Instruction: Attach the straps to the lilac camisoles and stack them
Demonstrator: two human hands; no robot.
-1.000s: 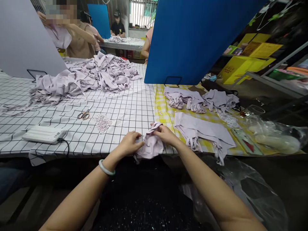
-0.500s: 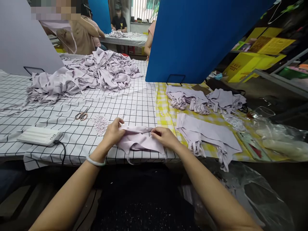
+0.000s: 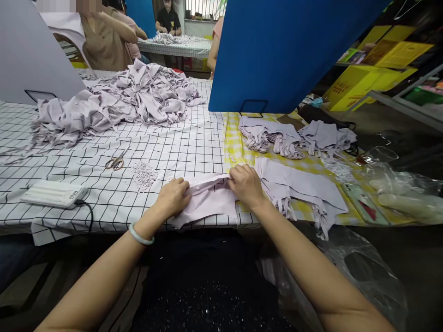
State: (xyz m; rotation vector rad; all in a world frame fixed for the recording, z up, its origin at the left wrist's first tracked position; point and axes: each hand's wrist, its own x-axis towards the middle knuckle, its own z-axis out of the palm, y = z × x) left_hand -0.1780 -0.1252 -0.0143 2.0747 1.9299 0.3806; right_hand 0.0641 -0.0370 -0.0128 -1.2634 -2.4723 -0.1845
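Observation:
A pale lilac fabric piece (image 3: 209, 203) lies at the table's front edge, its upper edge folded over. My left hand (image 3: 173, 197) is closed on its left side, fingers curled over the cloth. At the upper right corner, my right hand (image 3: 246, 185) pinches the same fabric. Just beyond my left hand is a small heap of tiny pale bits (image 3: 143, 175). Scissors (image 3: 116, 161) lie farther left on the checked cloth. Right of my right hand sits a neat stack of similar lilac pieces (image 3: 304, 182) with straps hanging off the edge.
A large loose pile of lilac pieces (image 3: 138, 97) covers the back left. Blue (image 3: 277, 55) and grey (image 3: 31, 50) panels stand upright on the table. A white power bank (image 3: 53, 193) with a cable is at left, a phone (image 3: 365, 203) at right. Other people sit beyond.
The fabric now lies flatter, its straps no longer hanging at the front. My right hand has moved right and up; my left hand is slightly lower, fingers curled over the cloth.

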